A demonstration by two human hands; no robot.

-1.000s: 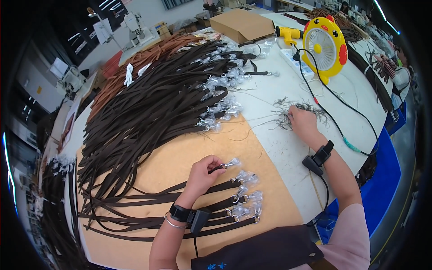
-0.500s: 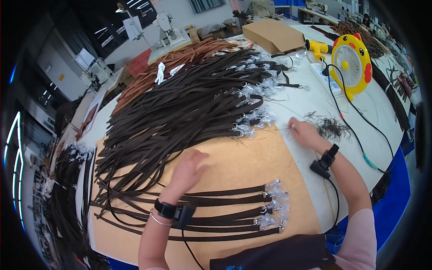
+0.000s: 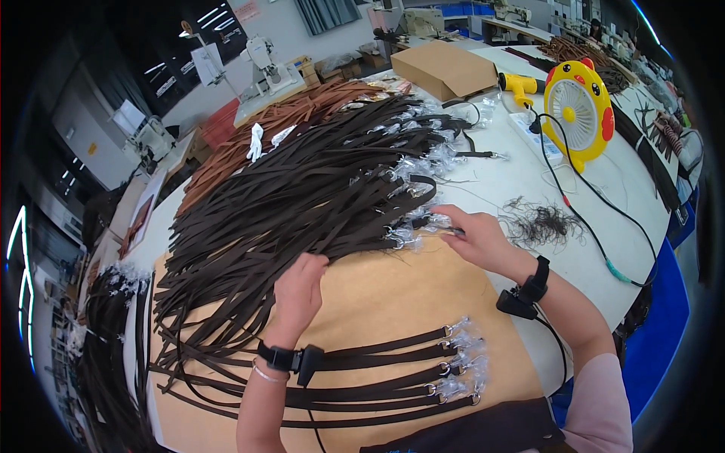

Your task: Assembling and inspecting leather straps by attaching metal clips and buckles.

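Observation:
A large heap of dark brown straps [image 3: 302, 177] lies across the table, with metal clips in clear plastic wrap [image 3: 404, 235] at its right ends. My left hand [image 3: 300, 293] is at the heap's near edge, fingers curled and pinched on a dark strap. By the wrapped clips is my right hand [image 3: 483, 240], its thumb and fingers drawn together around a small dark item I cannot make out. Nearer to me, several separate straps [image 3: 385, 392] lie side by side on brown paper [image 3: 393, 294], their wrapped clips [image 3: 464, 362] pointing right.
Reddish-brown straps [image 3: 219, 170] lie behind the heap, with white gloves [image 3: 255, 142] on them. A cardboard box [image 3: 445, 69], yellow fan [image 3: 578, 113], power strip [image 3: 540, 140] and cables stand far right. Loose dark threads [image 3: 544, 223] lie beyond my right hand. Sewing machines [image 3: 260, 60] stand behind.
My right hand has moved left from the bare white tabletop to the heap's wrapped clips. The left hand has closed its fingers at the heap's edge. The view has shifted slightly.

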